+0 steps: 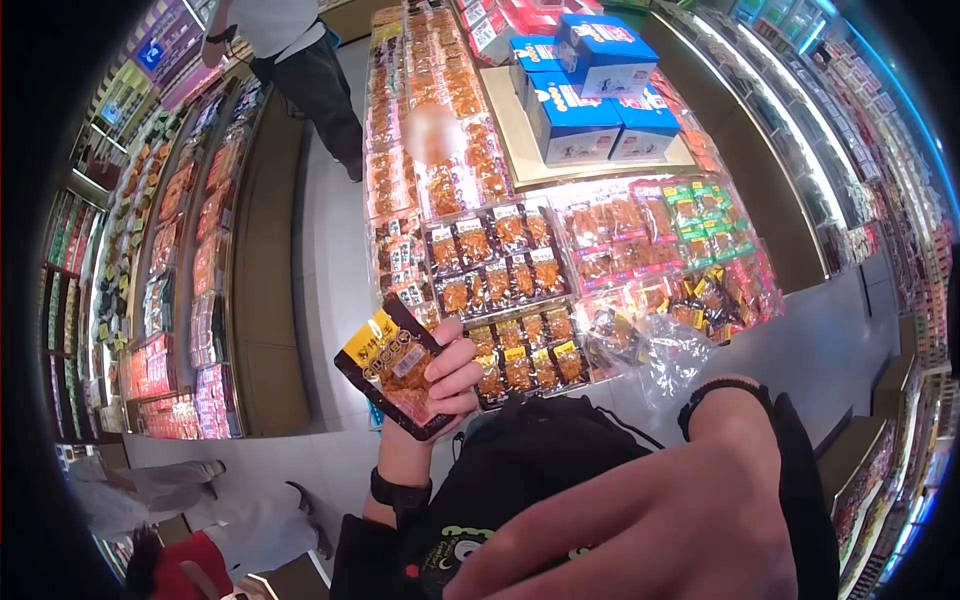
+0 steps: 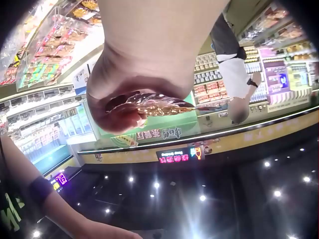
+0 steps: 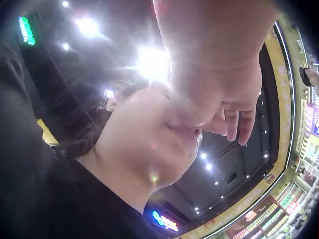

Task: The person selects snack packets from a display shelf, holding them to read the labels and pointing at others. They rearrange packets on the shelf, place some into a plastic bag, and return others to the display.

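Note:
My left hand [image 1: 453,372] grips a flat snack packet [image 1: 392,365] by its right edge, fingers wrapped over the front. The packet is black with a yellow top band, a pale label and a window onto reddish-brown food. It is held up in front of the display table. Seen edge-on in the left wrist view, the shiny packet [image 2: 159,103] sits between thumb and fingers. My right hand [image 1: 680,520] is raised close to the head camera. In the right wrist view this hand [image 3: 219,84] is beside the face, fingers loosely bent with nothing in them.
Rows of packets [image 1: 495,250] cover the display table ahead, with blue boxes [image 1: 590,95] stacked at its back. A clear plastic bag [image 1: 670,355] lies at the near right edge. Shelves [image 1: 205,230] line the left side. People stand at far left and lower left.

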Tool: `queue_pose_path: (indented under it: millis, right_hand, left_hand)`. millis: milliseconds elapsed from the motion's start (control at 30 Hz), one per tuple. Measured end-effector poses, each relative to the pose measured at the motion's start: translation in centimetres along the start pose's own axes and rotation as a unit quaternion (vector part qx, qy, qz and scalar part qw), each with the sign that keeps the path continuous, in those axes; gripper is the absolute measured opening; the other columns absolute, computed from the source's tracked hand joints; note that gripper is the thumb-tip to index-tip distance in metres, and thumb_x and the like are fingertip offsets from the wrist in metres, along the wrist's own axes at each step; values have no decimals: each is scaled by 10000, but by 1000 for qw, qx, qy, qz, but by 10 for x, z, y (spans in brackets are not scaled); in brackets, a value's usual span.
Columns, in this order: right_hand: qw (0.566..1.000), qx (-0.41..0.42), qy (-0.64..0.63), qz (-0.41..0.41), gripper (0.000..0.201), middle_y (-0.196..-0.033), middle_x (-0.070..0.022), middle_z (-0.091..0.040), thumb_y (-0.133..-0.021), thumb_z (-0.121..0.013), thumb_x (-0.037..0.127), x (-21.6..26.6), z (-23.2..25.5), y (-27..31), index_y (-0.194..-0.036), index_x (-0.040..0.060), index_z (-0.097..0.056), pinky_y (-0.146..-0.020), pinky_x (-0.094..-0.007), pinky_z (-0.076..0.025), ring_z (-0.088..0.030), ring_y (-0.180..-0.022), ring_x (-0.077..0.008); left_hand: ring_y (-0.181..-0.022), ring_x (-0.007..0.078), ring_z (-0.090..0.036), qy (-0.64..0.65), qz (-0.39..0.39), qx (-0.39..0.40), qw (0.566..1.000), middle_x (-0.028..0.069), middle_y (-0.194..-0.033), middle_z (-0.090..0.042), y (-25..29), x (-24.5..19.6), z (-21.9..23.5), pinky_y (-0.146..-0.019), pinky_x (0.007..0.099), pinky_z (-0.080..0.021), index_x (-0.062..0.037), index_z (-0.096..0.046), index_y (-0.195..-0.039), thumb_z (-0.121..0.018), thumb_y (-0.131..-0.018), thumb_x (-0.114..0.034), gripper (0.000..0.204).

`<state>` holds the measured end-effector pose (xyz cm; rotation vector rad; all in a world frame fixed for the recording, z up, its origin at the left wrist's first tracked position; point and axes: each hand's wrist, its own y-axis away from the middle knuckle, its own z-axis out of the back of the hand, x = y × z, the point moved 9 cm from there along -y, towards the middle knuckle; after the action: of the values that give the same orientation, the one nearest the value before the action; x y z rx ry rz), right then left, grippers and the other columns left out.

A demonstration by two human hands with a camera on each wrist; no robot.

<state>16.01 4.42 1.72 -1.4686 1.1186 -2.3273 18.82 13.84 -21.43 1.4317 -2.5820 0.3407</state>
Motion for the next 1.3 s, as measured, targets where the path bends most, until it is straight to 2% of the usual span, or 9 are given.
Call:
queue_pose_path:
  millis: [100, 200, 400, 500, 567, 700, 1033, 1133, 1300]
  right_hand:
    - [1000, -11, 24, -8, 197, -947, -283, -642, -813, -519, -42, 3, 10, -13, -968, -130, -603, -783, -380, -537, -648, -911, -342]
    - [988, -52, 134, -49, 593, -1280, -263, -491, -788, -542, -29, -44, 26, 23, -1355, -43, -369, -860, -388, -497, -569, -1086, -372]
    - [957, -101, 230, -145, 408, -1182, -185, -566, -789, -674, 92, -87, 33, 53, -1163, -31, -566, -887, -381, -465, -577, -1042, -332]
    - [934, -104, 308, -146, 521, -1168, -180, -568, -736, -749, 208, -89, 26, 59, -1165, -22, -565, -859, -390, -466, -584, -1006, -330]
    - [904, -99, 362, -206, 662, -1158, -174, -568, -700, -776, 350, -114, 20, 73, -1203, -11, -542, -861, -389, -462, -580, -1014, -316]
    - [886, -111, 226, -390, 530, -958, -163, -637, -790, -704, 336, -199, 16, 136, -1183, 12, -559, -758, -362, -490, -636, -887, -292]
    - [808, -362, -134, -444, 204, -914, -57, -655, -848, -656, 81, -227, 34, 212, -1022, -12, -606, -681, -240, -488, -600, -777, -90]
    - [822, -383, -92, -411, 256, -858, -21, -633, -836, -669, 74, -222, 42, 223, -1058, -13, -577, -674, -213, -480, -582, -754, -63]
    - [715, -605, -108, -334, 210, -765, 19, -584, -882, -610, 81, -167, 90, 250, -1073, 20, -545, -515, -193, -426, -545, -595, -42]
  left_hand:
    - [-578, 139, -403, -50, 53, 40, 997, 30, -698, -402, -9, 9, -14, -494, 250, -400, -87, -400, -849, -494, -923, -329, 270]
    - [-555, 138, -430, -63, 81, 42, 994, 39, -692, -429, -15, 18, -18, -468, 251, -388, -51, -434, -901, -516, -909, -370, 330]
    - [-561, 137, -445, -94, 135, 99, 981, 44, -720, -477, -31, 33, -17, -484, 261, -384, -52, -533, -1063, -473, -933, -361, 340]
    - [-604, 121, -453, -213, -28, -95, 972, 12, -752, -495, -28, 7, 27, -542, 249, -398, -76, -556, -1021, -467, -931, -392, 340]
    - [-617, 102, -460, -351, -195, -286, 870, 11, -753, -519, -23, -19, 51, -537, 252, -405, -76, -557, -991, -410, -973, -289, 260]
    - [-830, 104, -530, -522, -339, -304, 721, 29, -883, -558, -16, -41, 66, -753, 240, -429, -36, -555, -1029, -438, -982, -192, 201]
    - [-884, 123, -623, -745, -15, -271, 609, 96, -967, -642, 0, -16, 86, -747, 235, -504, 32, -504, -1146, -597, -901, -79, 284]
    - [-802, 112, -629, -661, 12, -241, 711, 52, -916, -634, -5, -1, 102, -686, 220, -504, -5, -531, -1100, -623, -892, -116, 253]
    - [-812, 148, -646, -686, 59, -213, 693, 78, -913, -623, -11, 5, 105, -718, 243, -524, 16, -520, -1118, -607, -883, -40, 257]
